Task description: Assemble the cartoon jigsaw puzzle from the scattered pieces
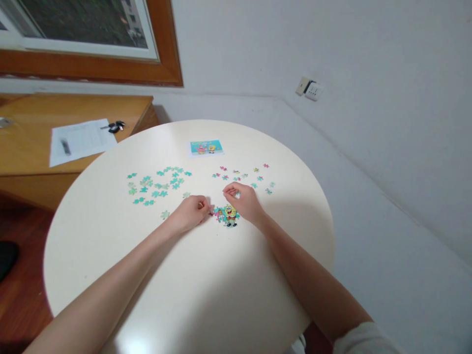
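One round white table (92, 221) is carrying the work, probably because its flat top is letting small parts lie apart and readable. The left hand (191, 212) and right hand (245, 200) are flanking the middle from either side. Loose teal pieces (149, 202) are spreading on the left while mixed-colour pieces (225, 177) are lying on the right, suggesting a sorting by colour. Beyond both groups the picture card (206, 147) is lying flat, likely for reference. The joined puzzle section (227, 215) is sitting between the hands, its figure standing upright to the viewer. The left fingers are curling in at its left edge, beside a pink piece (211, 213); the right fingers are bending inward above its upper edge. The fingertips are showing too small to tell whether either hand is pinching a piece.

For room, the wall (368, 123) is closing off the far right and a wooden desk (77, 105) is bordering the far left. Bare tabletop is opening widest on the near side, while two pale green pieces (164, 215) are crowding the left hand.
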Action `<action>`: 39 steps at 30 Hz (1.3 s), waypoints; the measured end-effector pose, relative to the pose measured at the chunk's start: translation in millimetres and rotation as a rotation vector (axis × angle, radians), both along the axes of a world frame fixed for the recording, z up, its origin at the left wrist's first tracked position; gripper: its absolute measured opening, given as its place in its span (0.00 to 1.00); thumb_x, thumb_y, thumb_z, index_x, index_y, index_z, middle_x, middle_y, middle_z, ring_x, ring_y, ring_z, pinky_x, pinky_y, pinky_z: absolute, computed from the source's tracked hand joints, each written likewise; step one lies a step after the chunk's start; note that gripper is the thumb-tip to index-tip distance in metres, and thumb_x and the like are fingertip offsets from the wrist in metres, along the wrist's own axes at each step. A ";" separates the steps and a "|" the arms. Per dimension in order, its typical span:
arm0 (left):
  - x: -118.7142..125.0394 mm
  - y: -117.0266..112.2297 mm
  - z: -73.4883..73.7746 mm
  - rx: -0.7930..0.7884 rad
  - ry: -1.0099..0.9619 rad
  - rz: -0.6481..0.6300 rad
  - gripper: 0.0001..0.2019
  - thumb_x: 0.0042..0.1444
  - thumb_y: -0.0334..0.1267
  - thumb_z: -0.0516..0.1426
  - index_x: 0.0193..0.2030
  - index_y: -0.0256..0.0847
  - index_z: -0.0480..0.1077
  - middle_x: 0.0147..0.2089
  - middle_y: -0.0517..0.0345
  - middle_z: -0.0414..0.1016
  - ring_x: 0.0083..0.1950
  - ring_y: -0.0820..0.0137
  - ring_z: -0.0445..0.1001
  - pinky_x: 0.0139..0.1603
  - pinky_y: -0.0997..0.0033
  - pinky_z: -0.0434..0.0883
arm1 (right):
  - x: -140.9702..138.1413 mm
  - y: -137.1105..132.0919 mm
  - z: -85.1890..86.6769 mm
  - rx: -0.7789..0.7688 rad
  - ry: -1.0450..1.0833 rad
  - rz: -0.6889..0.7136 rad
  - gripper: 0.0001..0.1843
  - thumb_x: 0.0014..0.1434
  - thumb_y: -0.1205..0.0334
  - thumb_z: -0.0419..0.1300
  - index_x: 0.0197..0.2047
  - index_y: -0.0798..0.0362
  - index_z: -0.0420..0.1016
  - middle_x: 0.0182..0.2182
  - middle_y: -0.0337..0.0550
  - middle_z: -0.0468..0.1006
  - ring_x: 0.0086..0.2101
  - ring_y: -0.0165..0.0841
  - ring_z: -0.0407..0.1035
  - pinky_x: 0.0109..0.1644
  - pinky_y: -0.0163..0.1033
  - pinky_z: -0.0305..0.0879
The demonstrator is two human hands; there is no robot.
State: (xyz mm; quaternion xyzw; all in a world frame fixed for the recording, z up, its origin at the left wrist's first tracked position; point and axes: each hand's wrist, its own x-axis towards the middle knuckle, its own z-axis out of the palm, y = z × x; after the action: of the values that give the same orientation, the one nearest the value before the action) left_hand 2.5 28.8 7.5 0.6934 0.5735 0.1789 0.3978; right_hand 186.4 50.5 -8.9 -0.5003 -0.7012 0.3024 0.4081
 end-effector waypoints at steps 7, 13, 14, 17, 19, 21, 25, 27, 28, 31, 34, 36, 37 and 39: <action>1.4 -1.5 4.0 -0.034 -0.035 0.019 0.14 0.51 0.48 0.53 0.22 0.41 0.60 0.14 0.64 0.62 0.17 0.75 0.58 0.21 0.75 0.53 | 2.0 1.7 0.3 0.006 0.006 0.011 0.05 0.50 0.66 0.56 0.28 0.53 0.73 0.27 0.39 0.78 0.30 0.29 0.70 0.41 0.35 0.68; 1.2 -1.9 3.2 -0.024 -0.038 0.005 0.12 0.51 0.45 0.52 0.22 0.41 0.60 0.14 0.65 0.63 0.17 0.75 0.57 0.22 0.75 0.53 | 3.2 1.5 0.4 0.006 0.011 0.009 0.05 0.50 0.67 0.56 0.28 0.52 0.72 0.26 0.38 0.77 0.30 0.29 0.71 0.41 0.36 0.68; 1.3 -2.0 3.7 -0.017 -0.028 0.003 0.12 0.52 0.44 0.51 0.22 0.41 0.60 0.14 0.65 0.63 0.17 0.75 0.58 0.22 0.75 0.53 | 3.1 1.4 0.7 0.003 0.010 0.008 0.05 0.50 0.67 0.56 0.28 0.52 0.72 0.26 0.38 0.77 0.30 0.29 0.71 0.41 0.36 0.68; 1.8 -2.5 5.2 -0.005 -0.010 -0.002 0.12 0.53 0.43 0.51 0.23 0.41 0.60 0.14 0.65 0.63 0.17 0.75 0.57 0.22 0.75 0.53 | 3.1 1.2 1.3 -0.001 0.007 0.001 0.05 0.50 0.67 0.55 0.28 0.52 0.72 0.26 0.39 0.77 0.30 0.29 0.71 0.41 0.36 0.68; 2.2 -2.9 6.3 -0.007 -0.009 -0.006 0.11 0.53 0.43 0.51 0.23 0.41 0.60 0.14 0.65 0.63 0.17 0.75 0.57 0.22 0.75 0.53 | 3.2 1.5 1.1 0.001 0.006 -0.003 0.05 0.50 0.66 0.55 0.28 0.52 0.72 0.26 0.39 0.77 0.30 0.29 0.70 0.40 0.36 0.68; 2.7 -3.2 7.4 -0.011 -0.011 -0.007 0.11 0.53 0.42 0.51 0.23 0.42 0.60 0.14 0.65 0.63 0.17 0.75 0.57 0.22 0.75 0.53 | 3.6 2.2 0.3 0.006 0.005 -0.009 0.04 0.50 0.66 0.56 0.28 0.52 0.72 0.26 0.38 0.77 0.29 0.29 0.70 0.40 0.35 0.68; 3.3 -3.9 9.2 -0.010 -0.023 0.004 0.09 0.53 0.39 0.51 0.24 0.42 0.59 0.14 0.67 0.62 0.17 0.76 0.57 0.22 0.76 0.53 | 4.5 3.9 -2.0 0.013 0.002 -0.022 0.04 0.50 0.66 0.56 0.28 0.52 0.72 0.26 0.39 0.77 0.29 0.29 0.70 0.39 0.35 0.67; 3.1 -3.9 8.3 -0.007 -0.028 0.005 0.08 0.52 0.38 0.52 0.24 0.42 0.59 0.15 0.67 0.62 0.17 0.76 0.57 0.22 0.76 0.52 | 5.0 4.4 -2.8 0.013 0.003 -0.021 0.04 0.50 0.66 0.56 0.28 0.53 0.72 0.26 0.39 0.77 0.29 0.29 0.70 0.39 0.35 0.67; 2.8 -3.7 7.2 -0.005 -0.031 0.002 0.07 0.52 0.37 0.52 0.25 0.41 0.59 0.15 0.67 0.62 0.17 0.76 0.57 0.22 0.76 0.52 | 5.2 4.6 -3.0 0.014 0.004 -0.018 0.04 0.50 0.66 0.56 0.28 0.53 0.72 0.26 0.39 0.77 0.29 0.29 0.70 0.39 0.35 0.67; 2.0 -3.2 2.9 0.001 -0.047 -0.013 0.05 0.51 0.34 0.51 0.26 0.41 0.59 0.15 0.68 0.62 0.17 0.76 0.57 0.22 0.77 0.52 | 5.7 4.7 -3.1 0.016 0.010 -0.015 0.04 0.50 0.65 0.55 0.28 0.53 0.72 0.26 0.39 0.77 0.29 0.29 0.70 0.39 0.35 0.67; 2.1 -2.8 0.5 0.009 -0.040 -0.017 0.04 0.50 0.31 0.51 0.26 0.41 0.59 0.15 0.68 0.61 0.17 0.77 0.57 0.22 0.77 0.51 | 5.7 4.8 -2.9 0.008 0.015 -0.012 0.05 0.50 0.65 0.55 0.28 0.53 0.72 0.26 0.39 0.77 0.29 0.29 0.70 0.39 0.36 0.68; 2.4 -2.9 1.1 0.013 -0.025 -0.012 0.05 0.49 0.30 0.51 0.26 0.41 0.58 0.15 0.69 0.60 0.17 0.77 0.56 0.22 0.77 0.50 | 5.6 4.8 -2.7 0.006 0.017 -0.014 0.04 0.50 0.66 0.56 0.28 0.52 0.72 0.26 0.39 0.77 0.29 0.29 0.70 0.39 0.36 0.68; 2.6 -3.0 1.8 0.013 -0.021 -0.010 0.05 0.49 0.30 0.51 0.26 0.42 0.58 0.15 0.69 0.60 0.17 0.77 0.56 0.22 0.77 0.50 | 5.6 4.8 -2.6 0.007 0.017 -0.016 0.04 0.50 0.66 0.56 0.28 0.52 0.72 0.26 0.39 0.77 0.29 0.30 0.70 0.39 0.36 0.68; 2.7 -3.2 3.4 0.017 -0.014 -0.003 0.05 0.48 0.31 0.51 0.25 0.42 0.58 0.15 0.69 0.59 0.18 0.76 0.56 0.23 0.76 0.51 | 5.6 4.8 -2.5 0.008 0.016 -0.017 0.04 0.50 0.66 0.56 0.28 0.52 0.72 0.26 0.39 0.77 0.29 0.30 0.70 0.39 0.36 0.68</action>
State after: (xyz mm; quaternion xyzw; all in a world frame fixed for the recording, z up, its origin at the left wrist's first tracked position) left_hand 5.2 25.7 10.9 0.6963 0.5680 0.1881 0.3964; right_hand 192.0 55.3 -11.4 -0.5023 -0.6947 0.3001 0.4184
